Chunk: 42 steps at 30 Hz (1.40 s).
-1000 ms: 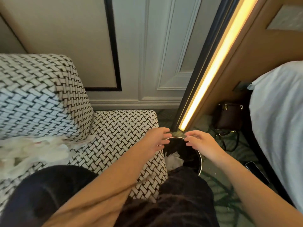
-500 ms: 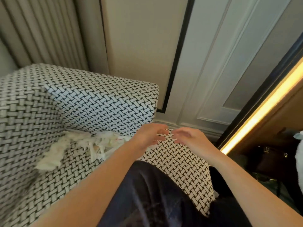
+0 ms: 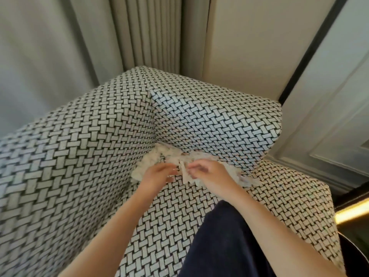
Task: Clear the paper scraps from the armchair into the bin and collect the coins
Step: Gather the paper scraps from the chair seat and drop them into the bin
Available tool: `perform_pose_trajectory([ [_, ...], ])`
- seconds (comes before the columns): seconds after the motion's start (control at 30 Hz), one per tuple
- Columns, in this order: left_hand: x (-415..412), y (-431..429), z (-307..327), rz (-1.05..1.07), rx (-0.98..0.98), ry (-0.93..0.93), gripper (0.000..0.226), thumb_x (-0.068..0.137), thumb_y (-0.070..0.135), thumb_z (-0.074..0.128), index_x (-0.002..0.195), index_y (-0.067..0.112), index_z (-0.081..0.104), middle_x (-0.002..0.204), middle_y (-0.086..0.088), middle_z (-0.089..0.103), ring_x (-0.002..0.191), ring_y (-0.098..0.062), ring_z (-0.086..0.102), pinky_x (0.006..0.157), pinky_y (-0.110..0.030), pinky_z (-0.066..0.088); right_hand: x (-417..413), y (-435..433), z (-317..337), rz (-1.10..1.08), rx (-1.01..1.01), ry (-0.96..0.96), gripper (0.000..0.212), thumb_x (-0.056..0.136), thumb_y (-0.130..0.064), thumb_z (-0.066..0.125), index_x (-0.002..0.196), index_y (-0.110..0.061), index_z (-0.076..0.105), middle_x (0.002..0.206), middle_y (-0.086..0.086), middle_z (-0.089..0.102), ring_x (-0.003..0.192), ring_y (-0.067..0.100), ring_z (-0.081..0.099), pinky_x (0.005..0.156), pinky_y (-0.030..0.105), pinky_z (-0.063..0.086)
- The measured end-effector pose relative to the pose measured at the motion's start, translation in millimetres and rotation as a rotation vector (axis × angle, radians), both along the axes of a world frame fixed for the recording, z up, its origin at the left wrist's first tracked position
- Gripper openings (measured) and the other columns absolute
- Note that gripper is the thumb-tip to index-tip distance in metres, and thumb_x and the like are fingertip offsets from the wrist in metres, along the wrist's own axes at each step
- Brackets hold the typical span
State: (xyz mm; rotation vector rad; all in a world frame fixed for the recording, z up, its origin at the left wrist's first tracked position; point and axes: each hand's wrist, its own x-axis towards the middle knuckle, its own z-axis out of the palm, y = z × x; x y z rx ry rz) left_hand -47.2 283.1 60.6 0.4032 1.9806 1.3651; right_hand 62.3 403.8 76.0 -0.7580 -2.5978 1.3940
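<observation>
Pinched the paper scraps (image 3: 153, 159) with both hands: left hand (image 3: 157, 175) with fingers and thumb curled onto the heap's near edge, right hand (image 3: 211, 174) clamped on a crumpled strip, fingertips of the two nearly meeting. Found the scraps bunched in the far corner of the armchair (image 3: 89, 156) seat, trailing along the crease under the woven side wall. Caught only a dark curved rim of the bin (image 3: 354, 245) beyond the seat's right edge.
</observation>
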Motion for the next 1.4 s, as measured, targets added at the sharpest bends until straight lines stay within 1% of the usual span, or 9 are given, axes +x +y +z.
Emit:
perform_pose_trajectory([
  [0.1,-9.6,-17.7,-21.7,0.153,-0.019,0.143,0.023,0.093,0.015,0.050,0.110,0.018,0.065,0.114,0.004,0.064,0.099,-0.012,0.059,0.085,-0.024,0.046,-15.9,-18.2,-17.9,0.064,0.011,-0.032,0.022,0.096,-0.023,0.050,0.115,-0.021,0.062,0.113,-0.010,0.063,0.100,0.002,0.057,0.089,0.016,0.043],
  [0.2,-16.0,-28.0,-43.0,0.356,-0.061,0.228,0.031,0.091,0.006,0.048,0.117,0.018,0.060,0.122,0.007,0.053,0.091,-0.005,0.052,0.073,-0.014,0.043,-28.9,-32.2,-36.2,0.135,0.036,-0.052,0.024,0.096,-0.022,0.050,0.117,-0.021,0.061,0.118,-0.009,0.062,0.102,0.001,0.055,0.088,0.012,0.041],
  [0.3,-21.7,-28.6,-66.5,0.470,-0.105,0.294,0.027,0.088,0.005,0.052,0.109,0.020,0.058,0.101,0.003,0.058,0.094,-0.016,0.051,0.079,-0.026,0.045,-34.1,-40.9,-49.0,0.174,0.086,-0.074,0.026,0.096,-0.021,0.049,0.120,-0.021,0.060,0.119,-0.007,0.063,0.103,0.003,0.058,0.094,0.022,0.047],
  [0.37,-24.9,-27.9,-84.5,0.520,-0.122,0.235,0.033,0.085,0.010,0.058,0.116,0.020,0.058,0.102,0.000,0.060,0.100,-0.023,0.054,0.089,-0.040,0.047,-35.3,-40.8,-55.8,0.221,0.160,-0.111,0.029,0.096,-0.020,0.049,0.123,-0.021,0.059,0.123,-0.005,0.061,0.108,0.007,0.058,0.097,0.025,0.046],
  [0.57,-29.7,-4.7,-95.4,0.561,-0.273,0.128,0.056,0.076,0.023,0.068,0.127,0.014,0.046,0.127,-0.001,0.051,0.126,-0.025,0.037,0.110,-0.041,0.025,-41.8,-35.5,-68.3,0.272,0.196,-0.151,0.030,0.096,-0.020,0.048,0.124,-0.022,0.059,0.127,-0.004,0.060,0.112,0.008,0.056,0.098,0.026,0.045],
  [0.8,-32.0,14.5,-107.2,0.779,-0.246,-0.010,0.077,0.068,0.035,0.073,0.135,0.034,0.033,0.144,-0.007,0.031,0.136,-0.026,0.014,0.111,-0.047,0.021,-48.9,-34.4,-77.2,0.308,0.177,-0.159,0.029,0.096,-0.020,0.045,0.120,-0.021,0.062,0.113,0.000,0.067,0.094,0.013,0.063,0.086,0.032,0.052],
  [1.0,-28.5,20.8,-110.9,0.733,-0.288,0.089,0.066,0.073,0.044,0.069,0.131,0.046,0.038,0.135,-0.004,0.044,0.136,-0.023,0.011,0.112,-0.047,0.015,-47.4,-30.6,-75.8,0.275,0.149,-0.143,0.030,0.096,-0.019,0.046,0.123,-0.021,0.060,0.121,-0.002,0.064,0.106,0.011,0.060,0.091,0.027,0.049],
  [1.2,-24.9,13.8,-118.0,0.662,-0.252,0.234,0.028,0.082,0.045,0.063,0.108,0.035,0.062,0.106,0.017,0.052,0.134,-0.021,0.020,0.112,-0.043,0.011,-46.5,-28.3,-73.1,0.192,0.150,-0.106,0.029,0.097,-0.020,0.046,0.121,-0.019,0.062,0.116,-0.001,0.065,0.099,0.012,0.062,0.089,0.031,0.051],
  [1.4,-15.6,2.4,-118.2,0.595,-0.186,0.344,0.017,0.089,0.033,0.058,0.102,0.029,0.068,0.124,0.017,0.054,0.132,-0.019,0.028,0.113,-0.046,0.014,-44.9,-27.8,-71.8,0.141,0.114,-0.096,0.031,0.097,-0.021,0.046,0.126,-0.020,0.055,0.125,0.000,0.059,0.107,0.012,0.057,0.092,0.031,0.048],
])
